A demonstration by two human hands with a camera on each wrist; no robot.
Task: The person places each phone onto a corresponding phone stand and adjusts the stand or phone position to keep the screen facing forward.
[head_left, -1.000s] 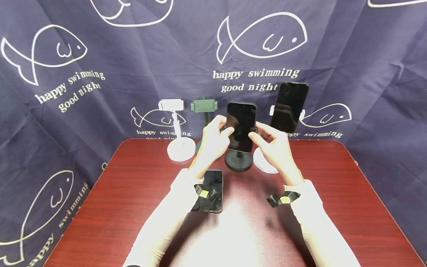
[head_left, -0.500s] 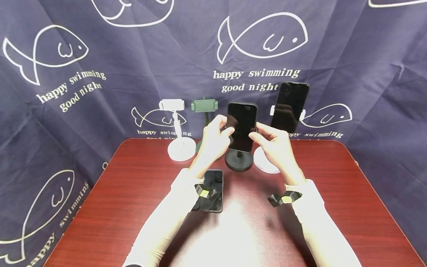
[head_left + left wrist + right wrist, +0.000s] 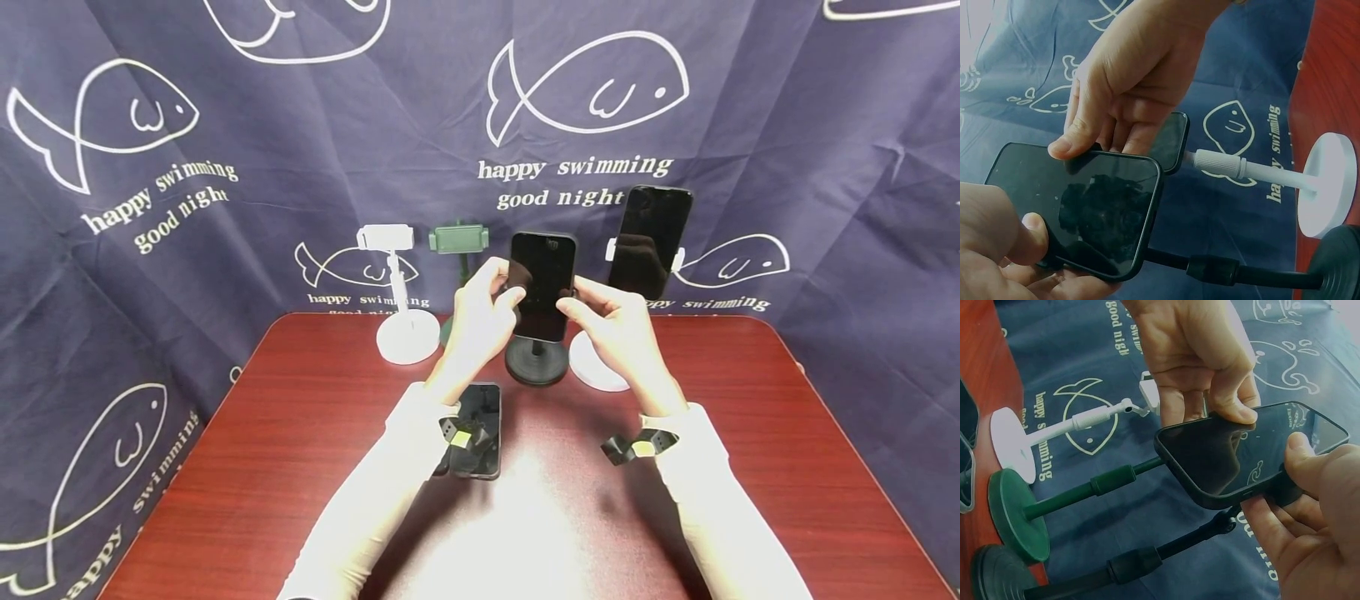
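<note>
A black smartphone (image 3: 543,287) stands nearly upright at the head of a black phone stand (image 3: 537,361), between my two hands. My left hand (image 3: 483,321) pinches its left edge, thumb on the front of the screen side and fingers behind. On the opposite edge my right hand (image 3: 618,329) grips in the same way. In the right wrist view the smartphone (image 3: 1229,459) meets the thin black arm (image 3: 1191,540) of the stand below it. Most of the stand's clamp is hidden behind the phone and fingers.
Right of my hands, a white stand (image 3: 592,367) holds another phone (image 3: 651,242). A white stand (image 3: 407,336) and a green stand (image 3: 459,238) are to the left, with bare clamps. Another phone (image 3: 480,417) lies on the red table (image 3: 330,400) under my left wrist. A printed curtain (image 3: 420,125) hangs behind.
</note>
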